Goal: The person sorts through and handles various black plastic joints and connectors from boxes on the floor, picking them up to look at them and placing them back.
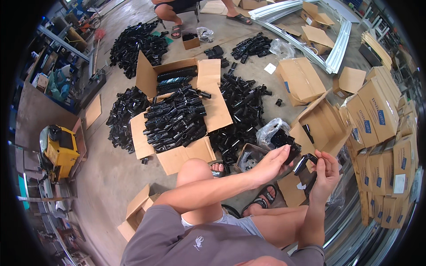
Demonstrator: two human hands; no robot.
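My left hand is closed around a dark black plastic part, which shows past its fingertips. Pinched in the fingers of my right hand is a glossy black angled plastic piece, its longer end pointing down and left. The two parts are close together; whether they touch, I cannot tell. Just beyond my hands stands an open cardboard box with a black piece inside. Beside my left hand, a small box holds clear plastic wrapping and dark parts, and a clear plastic bag sits behind it.
A large open carton full of black parts stands left of centre, with loose heaps around it. Stacked cartons line the right side. A yellow machine is at left. Another person's legs show at the top.
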